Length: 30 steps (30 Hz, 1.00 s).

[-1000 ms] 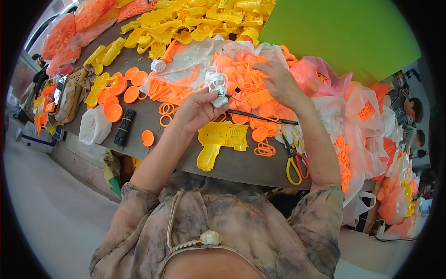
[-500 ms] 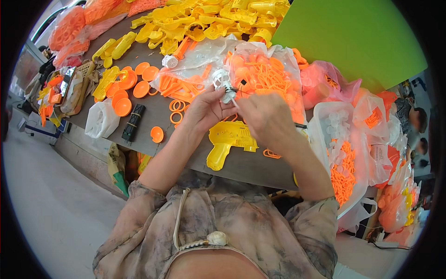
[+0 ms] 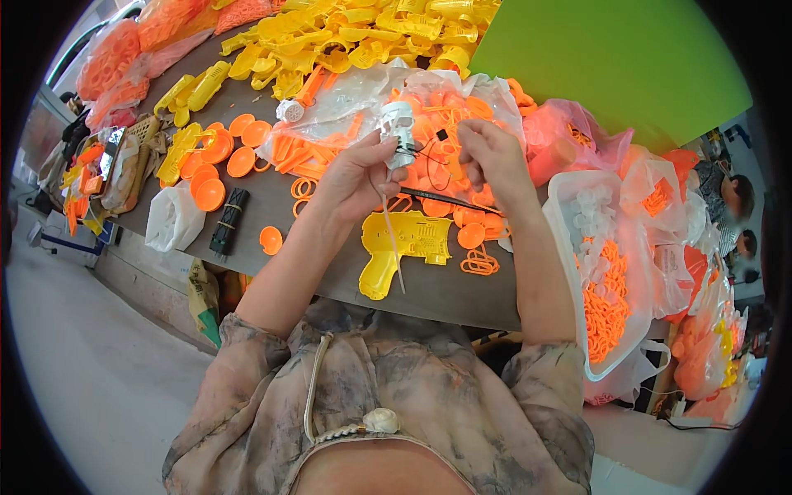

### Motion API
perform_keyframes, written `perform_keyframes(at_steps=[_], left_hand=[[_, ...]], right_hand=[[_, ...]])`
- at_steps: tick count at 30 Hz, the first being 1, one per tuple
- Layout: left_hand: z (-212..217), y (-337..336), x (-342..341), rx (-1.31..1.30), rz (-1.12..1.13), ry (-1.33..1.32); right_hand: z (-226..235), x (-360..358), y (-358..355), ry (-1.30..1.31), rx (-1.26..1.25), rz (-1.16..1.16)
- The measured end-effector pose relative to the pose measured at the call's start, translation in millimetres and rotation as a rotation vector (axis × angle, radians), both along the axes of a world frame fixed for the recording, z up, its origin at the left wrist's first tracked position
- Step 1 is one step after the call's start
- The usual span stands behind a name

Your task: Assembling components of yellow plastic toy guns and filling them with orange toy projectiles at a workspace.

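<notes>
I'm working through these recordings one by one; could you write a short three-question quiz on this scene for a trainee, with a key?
1. Short answer: which hand holds the white part?

2. Multiple choice: what colour are the small pieces heaped at the near end of the tub?
A) black
B) orange
C) green

3. True or false: going from left to right, the yellow shell lies between the black bundle and the tub.

Key:
1. The left hand.
2. B, orange.
3. True.
</notes>
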<state>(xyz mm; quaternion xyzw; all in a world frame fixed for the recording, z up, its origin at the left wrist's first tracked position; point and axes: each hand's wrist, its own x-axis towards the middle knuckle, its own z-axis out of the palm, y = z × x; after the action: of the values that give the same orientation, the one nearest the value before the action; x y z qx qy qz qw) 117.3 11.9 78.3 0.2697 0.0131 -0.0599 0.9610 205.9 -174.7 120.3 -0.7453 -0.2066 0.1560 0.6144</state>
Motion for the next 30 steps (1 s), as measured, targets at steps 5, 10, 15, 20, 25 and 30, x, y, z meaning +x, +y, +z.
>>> perform_keyframes(at_steps=[5,10,15,20,25,30], left_hand=[[22,0,21,0.208,-0.026,0.019],[66,4,79,0.645,0.205,-0.018],[125,12,122,0.663,0.295,-0.220],[112,16,94,1.057,0.305,-0.233],[41,14,62,1.280,0.181,-0.215],[-16,16,36,1.337,0.007,-0.313]], right_hand=[[-6,40,9,0.374,0.094,0.228],[32,83,25,0.168,0.446,0.132],[114,73,52,-0.050,0.465,-0.031],[90,43,41,-0.613,0.130,-0.073],[-7,12,24,-0.026,0.182,-0.012],[-67,-19,-1,0.705,0.232,0.138]])
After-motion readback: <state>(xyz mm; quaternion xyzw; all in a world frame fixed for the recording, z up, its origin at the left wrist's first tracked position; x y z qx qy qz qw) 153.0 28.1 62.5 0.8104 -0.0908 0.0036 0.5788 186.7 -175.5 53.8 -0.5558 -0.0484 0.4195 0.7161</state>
